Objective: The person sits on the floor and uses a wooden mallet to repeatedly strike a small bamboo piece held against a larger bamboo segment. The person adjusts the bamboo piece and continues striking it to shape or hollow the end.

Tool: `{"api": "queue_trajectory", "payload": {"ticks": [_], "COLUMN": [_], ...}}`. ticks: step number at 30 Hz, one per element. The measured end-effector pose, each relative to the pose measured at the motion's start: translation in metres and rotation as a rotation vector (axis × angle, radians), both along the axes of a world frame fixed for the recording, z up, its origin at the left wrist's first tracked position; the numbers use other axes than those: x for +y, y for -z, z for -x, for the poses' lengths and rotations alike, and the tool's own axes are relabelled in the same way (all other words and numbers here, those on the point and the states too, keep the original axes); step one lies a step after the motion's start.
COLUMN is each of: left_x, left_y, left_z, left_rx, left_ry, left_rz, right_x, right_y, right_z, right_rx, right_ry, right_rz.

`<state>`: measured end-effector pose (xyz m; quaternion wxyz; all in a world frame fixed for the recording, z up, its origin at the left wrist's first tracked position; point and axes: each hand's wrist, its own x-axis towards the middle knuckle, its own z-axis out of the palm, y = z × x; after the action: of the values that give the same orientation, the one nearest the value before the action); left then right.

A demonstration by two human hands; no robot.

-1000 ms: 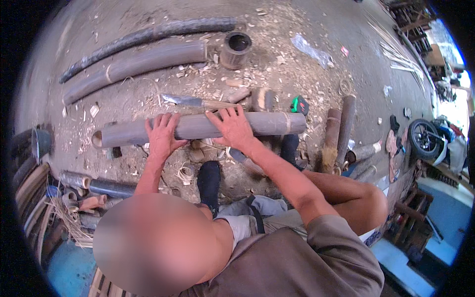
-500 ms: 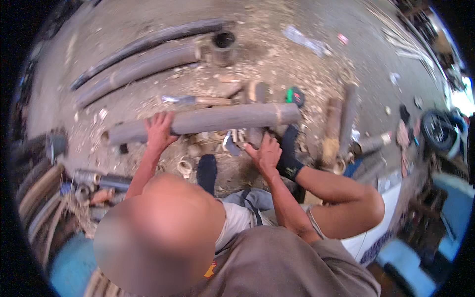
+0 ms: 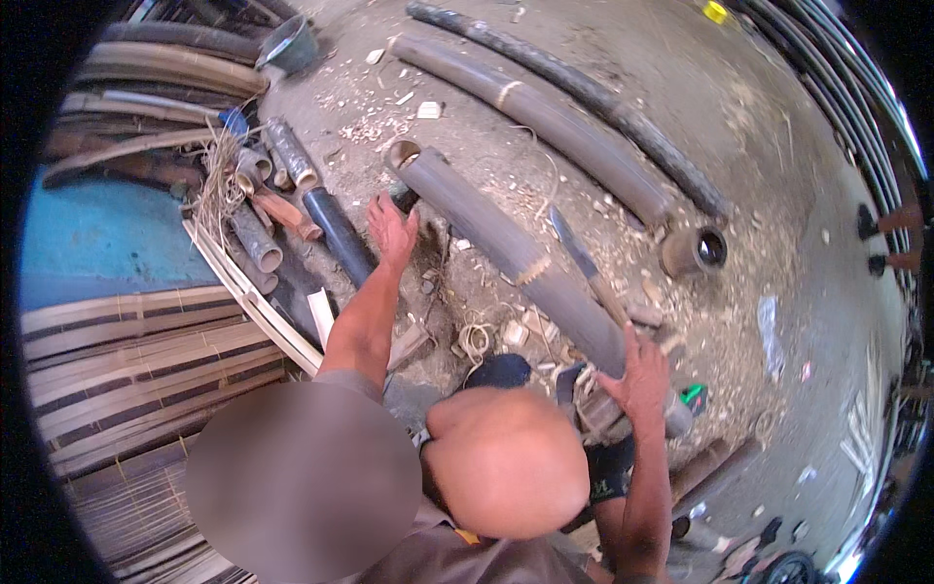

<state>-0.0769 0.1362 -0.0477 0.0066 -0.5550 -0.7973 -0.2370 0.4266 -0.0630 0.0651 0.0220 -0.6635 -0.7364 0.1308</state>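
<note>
While the thick bamboo tube (image 3: 530, 268) is kept on its slant, far end to the left, near end to the right, its right part is spanned by the right hand (image 3: 642, 380), thumb on the near side, fingers laid over the far side: held there, it appears. Over to the left hand (image 3: 392, 234) now, and its fingers are seen spread, reached out just short of the tube's open left end; a dark block (image 3: 404, 198) is met at the fingertips, though whether it is touched cannot be told.

Just beyond the tube, a knife (image 3: 574, 241) is seen lying, its handle pointed toward the right hand. Farther out, a bamboo pole (image 3: 535, 117) and a darker pole (image 3: 589, 92) are laid side by side on the floor (image 3: 623, 39), with a short hollow tube (image 3: 681, 255) stood near their right ends. Close by the tube's right end, a green tape measure (image 3: 693, 394) is spotted. Off to the left, a black pipe (image 3: 338, 237) is found near the left forearm.
</note>
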Motion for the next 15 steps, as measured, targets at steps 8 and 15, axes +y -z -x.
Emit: {"api": "queue_trajectory", "payload": {"ticks": [8,15], "left_x": [0.043,0.061], "left_y": [0.016,0.015], "left_z": [0.045,0.07], "left_rx": [0.007,-0.072], "left_ry": [0.1,0.169], "left_rz": [0.144,0.085], "right_x": [0.027,0.047], "right_y": [0.023,0.023], "right_z": [0.018,0.038], "right_rx": [0.038,0.032], "right_ry": [-0.127,-0.162], "right_rz": [0.092,0.025]}}
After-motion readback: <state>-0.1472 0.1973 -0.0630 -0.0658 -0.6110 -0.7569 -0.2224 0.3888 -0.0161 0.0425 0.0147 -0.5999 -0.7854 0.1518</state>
